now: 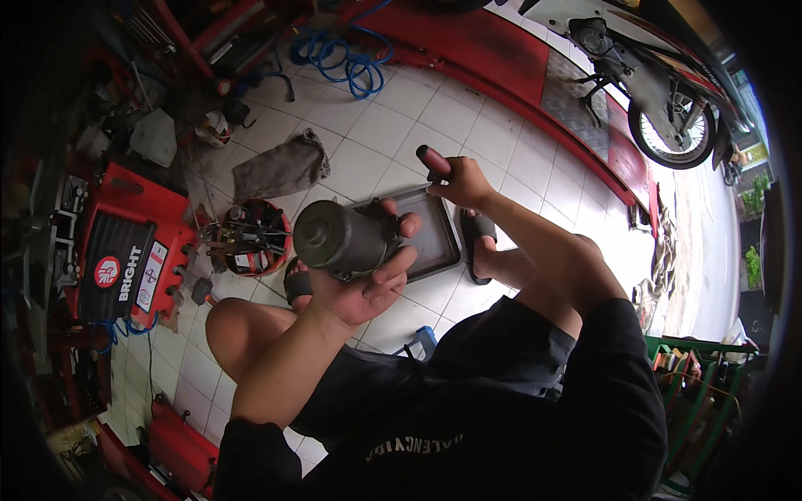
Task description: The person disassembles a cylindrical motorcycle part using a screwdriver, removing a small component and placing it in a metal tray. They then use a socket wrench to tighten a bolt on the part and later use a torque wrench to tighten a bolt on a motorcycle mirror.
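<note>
While a dark cylindrical metal housing (338, 238) is held up left, a red-handled tool (432, 159) is gripped right

Housing is grasped by the left hand (361, 292), palm underneath, fingers curled round its right end. It is held clear of the floor, overlapping the left side of the grey tray (436, 221) in this view. Tool handle is clenched in the right hand (466, 185), near the tray's far edge in view, apart from the housing; working end can't be made out. Tray is set on white floor tiles (363, 125) between the sandalled feet (483, 252). Grey rag (280, 171) is spread farther out; red tub (287, 242), left, is loaded with tools.
</note>
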Available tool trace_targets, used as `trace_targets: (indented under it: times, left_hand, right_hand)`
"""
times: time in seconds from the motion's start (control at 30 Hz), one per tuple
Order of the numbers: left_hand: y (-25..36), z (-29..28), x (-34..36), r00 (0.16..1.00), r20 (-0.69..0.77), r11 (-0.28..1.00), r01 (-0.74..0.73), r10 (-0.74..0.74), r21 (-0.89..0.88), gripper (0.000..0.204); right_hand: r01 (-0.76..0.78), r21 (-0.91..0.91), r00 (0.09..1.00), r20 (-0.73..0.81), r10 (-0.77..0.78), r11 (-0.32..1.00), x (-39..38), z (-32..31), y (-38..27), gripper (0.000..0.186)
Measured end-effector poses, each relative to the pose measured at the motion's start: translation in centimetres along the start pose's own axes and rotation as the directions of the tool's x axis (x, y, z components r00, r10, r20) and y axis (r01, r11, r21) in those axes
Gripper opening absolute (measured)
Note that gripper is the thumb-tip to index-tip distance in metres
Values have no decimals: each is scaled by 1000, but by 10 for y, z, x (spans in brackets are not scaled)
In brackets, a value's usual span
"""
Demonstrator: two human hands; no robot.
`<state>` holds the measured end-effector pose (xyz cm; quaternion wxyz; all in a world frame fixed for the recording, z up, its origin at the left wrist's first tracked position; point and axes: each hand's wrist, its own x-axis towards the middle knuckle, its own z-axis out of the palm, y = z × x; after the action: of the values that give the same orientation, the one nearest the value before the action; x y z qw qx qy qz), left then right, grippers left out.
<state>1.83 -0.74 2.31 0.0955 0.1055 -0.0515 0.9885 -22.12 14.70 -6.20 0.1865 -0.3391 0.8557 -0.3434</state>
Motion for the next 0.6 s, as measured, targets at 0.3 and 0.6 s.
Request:
trace_targets:
  times: [0.3, 0.6]
  left_hand:
    - [13, -9, 4, 968, -26, 838, -204, 252, 507, 68]
    - [11, 33, 7, 956, 129, 366, -223, 265, 903, 85]
  right_hand:
    - [44, 323, 998, -48, -31, 945, -33, -49, -97, 21]
    - [390, 603, 898, -84, -431, 696, -55, -68, -133, 23]
